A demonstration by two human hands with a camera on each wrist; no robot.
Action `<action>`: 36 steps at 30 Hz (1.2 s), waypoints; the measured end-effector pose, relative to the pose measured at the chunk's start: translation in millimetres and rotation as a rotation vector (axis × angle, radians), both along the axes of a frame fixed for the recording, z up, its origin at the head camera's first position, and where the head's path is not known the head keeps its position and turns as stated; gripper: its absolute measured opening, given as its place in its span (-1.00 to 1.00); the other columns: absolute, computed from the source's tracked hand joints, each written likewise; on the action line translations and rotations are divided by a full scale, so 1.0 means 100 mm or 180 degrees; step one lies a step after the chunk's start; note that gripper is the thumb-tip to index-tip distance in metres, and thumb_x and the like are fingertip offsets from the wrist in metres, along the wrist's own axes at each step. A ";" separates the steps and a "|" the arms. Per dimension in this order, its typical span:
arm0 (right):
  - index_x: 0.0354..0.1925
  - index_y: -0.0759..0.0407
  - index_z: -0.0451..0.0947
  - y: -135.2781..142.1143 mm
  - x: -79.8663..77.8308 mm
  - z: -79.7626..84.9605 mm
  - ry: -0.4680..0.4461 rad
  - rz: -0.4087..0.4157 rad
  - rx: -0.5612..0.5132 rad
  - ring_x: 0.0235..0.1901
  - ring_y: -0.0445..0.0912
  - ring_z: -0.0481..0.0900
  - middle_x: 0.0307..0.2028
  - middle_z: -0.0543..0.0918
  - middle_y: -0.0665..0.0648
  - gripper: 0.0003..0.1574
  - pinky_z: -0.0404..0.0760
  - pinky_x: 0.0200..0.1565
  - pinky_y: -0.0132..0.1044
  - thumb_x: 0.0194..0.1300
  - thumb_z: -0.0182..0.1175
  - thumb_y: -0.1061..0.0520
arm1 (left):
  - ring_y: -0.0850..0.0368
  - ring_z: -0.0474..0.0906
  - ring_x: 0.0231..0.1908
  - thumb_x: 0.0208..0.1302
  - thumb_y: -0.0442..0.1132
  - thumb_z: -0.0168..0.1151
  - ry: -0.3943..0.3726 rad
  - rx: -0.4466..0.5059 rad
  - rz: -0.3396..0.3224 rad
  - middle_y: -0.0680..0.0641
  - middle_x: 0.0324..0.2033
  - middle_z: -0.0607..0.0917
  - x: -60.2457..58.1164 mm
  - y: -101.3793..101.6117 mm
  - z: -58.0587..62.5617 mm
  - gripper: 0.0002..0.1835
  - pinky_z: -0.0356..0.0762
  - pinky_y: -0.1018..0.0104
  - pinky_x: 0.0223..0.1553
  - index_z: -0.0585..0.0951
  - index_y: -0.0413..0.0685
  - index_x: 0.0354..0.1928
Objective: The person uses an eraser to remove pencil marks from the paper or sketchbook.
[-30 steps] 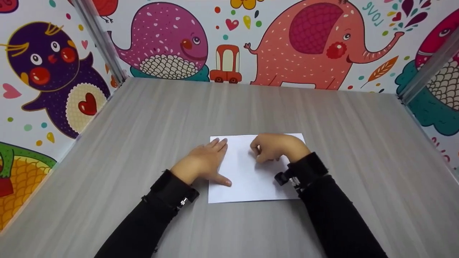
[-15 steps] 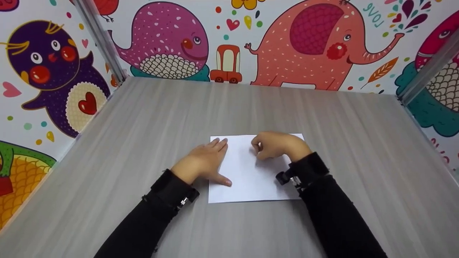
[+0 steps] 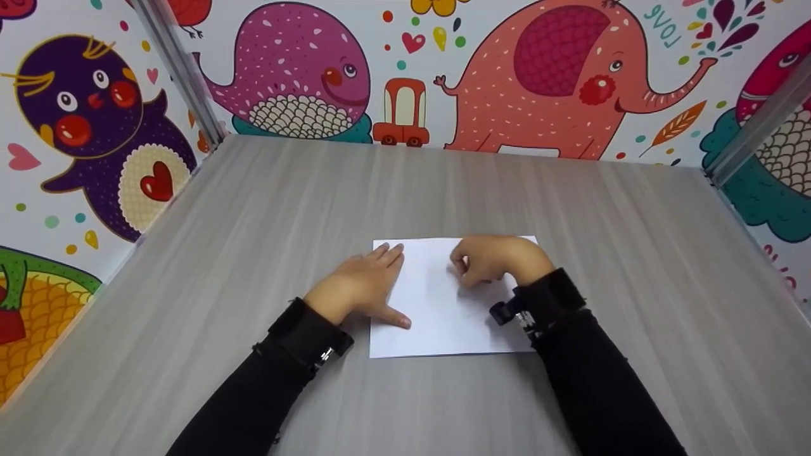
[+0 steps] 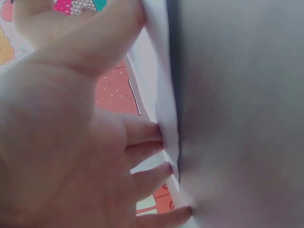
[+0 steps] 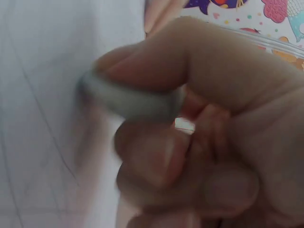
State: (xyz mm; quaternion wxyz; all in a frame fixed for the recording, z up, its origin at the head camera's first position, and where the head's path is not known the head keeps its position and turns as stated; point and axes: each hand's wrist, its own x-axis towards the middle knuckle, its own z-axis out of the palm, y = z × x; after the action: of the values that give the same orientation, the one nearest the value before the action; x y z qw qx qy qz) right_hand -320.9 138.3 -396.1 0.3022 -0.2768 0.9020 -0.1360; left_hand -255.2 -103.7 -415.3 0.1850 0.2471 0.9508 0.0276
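"Fingers of the right hand are bent: what is between them?"

"Something small, pale and oblong. The right-wrist view shows this little object pinched between thumb and forefinger, with the other fingers folded in below it."

"Can its kind be made out?"

"No, it is too blurred. Its far end points at a white sheet, but whether it touches the paper is impossible to tell."

"Where does the sheet lie?"

"Flat on the grey, wood-grained surface, in front of the person, with the right hand over its upper right part. Thin dark lines run across the paper in the close view."

"And the left hand?"

"Spread, with nothing gripped. Its thumb and fingertips reach over the sheet's left edge and rest on the paper, thumb nearer the person, while the palm stays outside that edge."

"What surrounds all this?"

"Black sleeves cover both arms, and a black band circles the right wrist. Behind the surface, a printed wall shows a purple whale, a red car and a coral elephant."
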 end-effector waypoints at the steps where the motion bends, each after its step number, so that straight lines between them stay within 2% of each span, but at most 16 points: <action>1: -0.41 0.12 0.51 0.01 0.00 0.02 0.0019 -0.0025 0.0040 -0.58 -0.12 0.41 -0.56 0.48 0.01 -0.86 0.41 -0.52 -0.31 0.22 0.28 0.28 | -0.18 -0.11 0.68 0.13 0.47 0.46 0.0000 -0.0006 -0.0001 -0.20 0.70 0.00 0.00 0.00 0.00 0.38 0.13 -0.23 0.57 0.06 -0.29 0.68; 3: -0.35 0.12 0.54 -0.02 0.01 0.02 0.0128 0.0014 -0.0061 -0.56 -0.12 0.45 -0.52 0.51 0.02 -0.91 0.44 -0.51 -0.30 0.27 0.28 0.24 | -0.18 -0.12 0.68 0.13 0.47 0.46 0.0003 -0.0020 0.0001 -0.19 0.71 -0.01 0.00 0.00 0.00 0.38 0.12 -0.23 0.58 0.06 -0.29 0.68; 6: -0.24 0.10 0.57 -0.11 0.01 -0.03 0.0275 0.0204 -0.0346 -0.50 -0.12 0.51 -0.45 0.55 0.03 -0.94 0.48 -0.45 -0.29 0.34 0.29 0.18 | -0.17 -0.12 0.68 0.13 0.47 0.46 -0.0003 -0.0015 0.0014 -0.18 0.71 -0.01 -0.01 -0.01 -0.01 0.37 0.11 -0.22 0.58 0.06 -0.28 0.68; 9: -0.27 0.10 0.56 -0.16 0.01 -0.07 0.0250 0.0371 -0.0447 -0.49 -0.15 0.49 -0.44 0.54 0.01 -0.91 0.46 -0.42 -0.32 0.31 0.31 0.22 | -0.16 -0.13 0.69 0.14 0.47 0.46 -0.0010 0.0001 0.0020 -0.18 0.71 -0.01 -0.01 -0.01 -0.02 0.36 0.10 -0.22 0.58 0.06 -0.27 0.69; 13: -0.44 0.08 0.52 -0.08 0.02 -0.02 -0.0035 0.0257 -0.0145 -0.53 -0.15 0.43 -0.50 0.49 -0.02 -0.79 0.43 -0.46 -0.32 0.18 0.34 0.33 | -0.16 -0.13 0.69 0.14 0.47 0.46 0.0004 0.0014 0.0012 -0.19 0.71 -0.01 -0.02 0.00 -0.02 0.36 0.10 -0.21 0.58 0.06 -0.28 0.68; 16: -0.49 0.06 0.55 -0.02 0.04 0.03 -0.0149 0.0117 0.0030 -0.55 -0.13 0.43 -0.52 0.50 -0.02 -0.77 0.45 -0.47 -0.31 0.13 0.35 0.33 | -0.17 -0.13 0.69 0.13 0.46 0.47 -0.0014 0.0060 0.0007 -0.19 0.71 -0.01 -0.03 0.00 -0.02 0.37 0.11 -0.21 0.58 0.06 -0.28 0.68; 18: -0.45 0.05 0.57 -0.02 0.04 0.05 -0.0075 0.0105 -0.0049 -0.54 -0.12 0.45 -0.50 0.52 -0.01 -0.81 0.47 -0.46 -0.30 0.17 0.34 0.30 | -0.18 -0.12 0.68 0.13 0.46 0.48 -0.0040 0.0098 0.0005 -0.20 0.70 -0.01 -0.02 -0.01 -0.02 0.38 0.11 -0.23 0.58 0.06 -0.29 0.68; 21: -0.34 0.04 0.64 -0.06 0.05 0.06 0.0237 0.0103 -0.0403 -0.49 -0.11 0.48 -0.47 0.52 0.01 -0.90 0.50 -0.41 -0.28 0.31 0.37 0.21 | -0.23 -0.11 0.68 0.14 0.43 0.49 -0.0025 0.0124 0.0046 -0.23 0.69 0.02 -0.02 -0.06 -0.01 0.35 0.07 -0.26 0.58 0.09 -0.31 0.67; 24: -0.22 0.06 0.70 -0.12 0.05 0.06 0.0583 0.0096 -0.0749 -0.48 -0.10 0.54 -0.45 0.56 0.04 -0.96 0.55 -0.35 -0.25 0.40 0.40 0.15 | -0.25 -0.10 0.67 0.21 0.34 0.49 0.0074 0.0093 0.0098 -0.25 0.68 0.07 -0.02 -0.13 0.02 0.24 0.02 -0.28 0.59 0.16 -0.32 0.65; 26: -0.15 0.08 0.71 -0.15 0.06 0.06 0.0688 0.0065 -0.0832 -0.49 -0.09 0.59 -0.43 0.60 0.04 -0.94 0.59 -0.33 -0.23 0.43 0.40 0.14 | -0.24 -0.09 0.67 0.27 0.30 0.46 0.0161 0.0087 0.0079 -0.24 0.67 0.10 -0.03 -0.14 0.03 0.16 0.01 -0.28 0.59 0.20 -0.31 0.64; 29: -0.06 0.11 0.70 -0.17 0.06 0.03 0.0733 -0.0010 -0.0790 -0.53 -0.09 0.64 -0.41 0.65 0.06 -0.88 0.64 -0.36 -0.22 0.48 0.37 0.13 | -0.23 -0.08 0.67 0.26 0.33 0.45 0.0189 0.0116 -0.0066 -0.23 0.68 0.09 -0.03 -0.10 0.03 0.17 0.00 -0.27 0.59 0.19 -0.28 0.65; 32: 0.01 0.13 0.68 -0.20 0.05 -0.02 0.0777 -0.0084 -0.0634 -0.54 -0.11 0.63 -0.41 0.65 0.07 -0.82 0.62 -0.38 -0.25 0.50 0.35 0.13 | -0.21 -0.09 0.67 0.20 0.42 0.45 0.0116 0.0112 -0.0145 -0.22 0.69 0.04 -0.02 -0.04 -0.01 0.26 0.04 -0.24 0.59 0.15 -0.25 0.67; 36: -0.02 0.17 0.64 -0.24 0.06 -0.08 0.0543 -0.0082 -0.0514 -0.60 -0.13 0.60 -0.47 0.63 0.08 -0.84 0.61 -0.48 -0.29 0.46 0.33 0.19 | -0.19 -0.10 0.68 0.17 0.44 0.46 0.0066 0.0037 -0.0099 -0.19 0.70 0.03 -0.02 0.00 -0.06 0.29 0.07 -0.14 0.60 0.13 -0.24 0.68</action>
State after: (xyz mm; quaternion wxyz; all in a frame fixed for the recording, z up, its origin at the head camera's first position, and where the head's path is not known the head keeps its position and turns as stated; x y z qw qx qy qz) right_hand -314.8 114.6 -404.4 0.1993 -0.2992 0.9140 -0.1880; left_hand -256.9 -103.8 -421.0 0.1741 0.2632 0.9485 0.0278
